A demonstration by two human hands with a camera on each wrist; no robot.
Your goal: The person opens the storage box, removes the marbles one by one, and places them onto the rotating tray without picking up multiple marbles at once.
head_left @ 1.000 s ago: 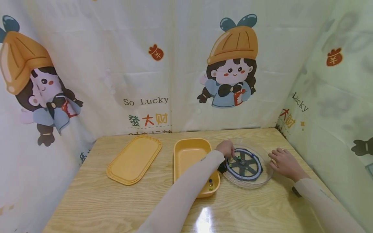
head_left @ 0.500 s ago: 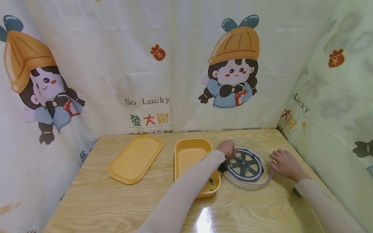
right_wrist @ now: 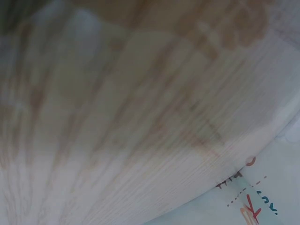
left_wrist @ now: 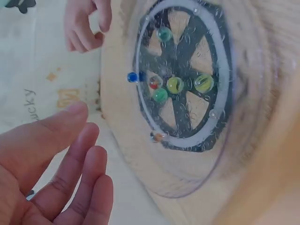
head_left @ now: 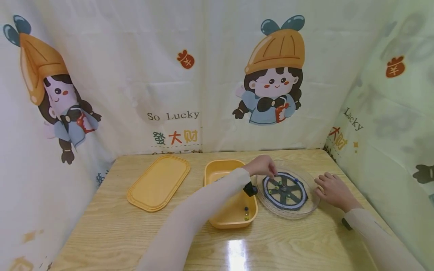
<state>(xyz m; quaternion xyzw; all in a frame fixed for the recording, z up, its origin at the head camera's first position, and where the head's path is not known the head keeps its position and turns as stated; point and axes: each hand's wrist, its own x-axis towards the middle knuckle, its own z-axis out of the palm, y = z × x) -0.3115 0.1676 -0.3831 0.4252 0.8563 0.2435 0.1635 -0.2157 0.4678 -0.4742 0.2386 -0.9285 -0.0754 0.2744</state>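
A round clear dish (head_left: 312, 209) stands on the table, with a dark spoked wheel shape with a pale ring (left_wrist: 224, 61) showing in it. Several glass marbles lie there, among them a blue marble (left_wrist: 133, 77) and a yellow-green marble (left_wrist: 204, 83). Above the dish's left rim is my left hand (head_left: 262, 165); in the left wrist view its thumb and fingers are loosely bent, holding nothing visible. My right hand (head_left: 333, 191) rests by the dish's right side, fingers relaxed; whether it touches the rim is unclear. The right wrist view is too blurred to show its fingers.
Left of the dish stands an orange tub (head_left: 228, 226) with several marbles (head_left: 246, 213) in its near right corner. A flat orange lid (head_left: 159, 182) lies further left. A printed curtain (head_left: 217, 82) surrounds the table's (head_left: 271, 244) back and sides.
My left hand has risen from inside the dish's left edge and drawn back leftward, its forearm now crossing the tub. The right hand has stayed put beside the dish.
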